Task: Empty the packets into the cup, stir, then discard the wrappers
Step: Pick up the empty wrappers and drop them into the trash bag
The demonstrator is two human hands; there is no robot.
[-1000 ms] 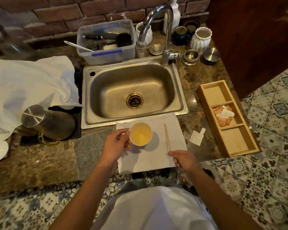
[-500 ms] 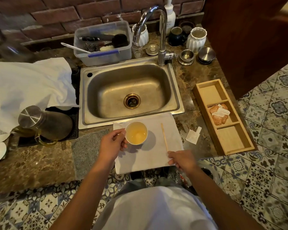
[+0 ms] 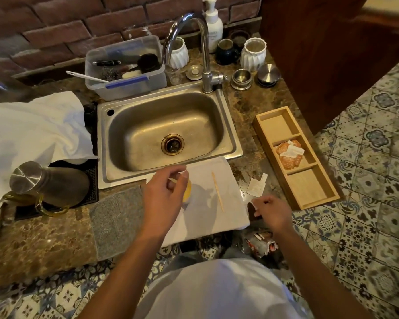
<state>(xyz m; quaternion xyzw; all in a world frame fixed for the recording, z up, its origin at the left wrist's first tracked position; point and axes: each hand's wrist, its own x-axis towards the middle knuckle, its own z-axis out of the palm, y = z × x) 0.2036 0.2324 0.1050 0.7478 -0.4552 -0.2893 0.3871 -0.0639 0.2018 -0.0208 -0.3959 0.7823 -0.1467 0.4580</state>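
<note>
A white cup (image 3: 187, 192) of yellow liquid stands on a white towel (image 3: 219, 217) in front of the sink. My left hand (image 3: 165, 194) covers most of the cup and pinches its handle side; only a yellow sliver shows. On the towel to the right of the cup lies a wooden stir stick (image 3: 217, 192). A torn white wrapper (image 3: 256, 186) rests on the counter right of the towel. My right hand (image 3: 271, 211) hovers at the counter's front edge just below that wrapper, fingers loosely spread and holding nothing. Orange and white packets (image 3: 288, 154) fill the middle compartment of a wooden tray (image 3: 309, 199).
The steel sink (image 3: 166, 132) and tap (image 3: 205, 49) are behind the towel. A steel-lidded pitcher (image 3: 48, 183) lies on a black mat at left, beside a white cloth (image 3: 32, 130). Jars and a plastic tub (image 3: 124, 70) line the back. A bin holding wrappers (image 3: 260, 245) sits below the counter edge.
My left hand has moved over the cup and now hides most of it. My right hand has shifted right, off the towel's corner toward the torn wrapper. The view has tilted slightly.
</note>
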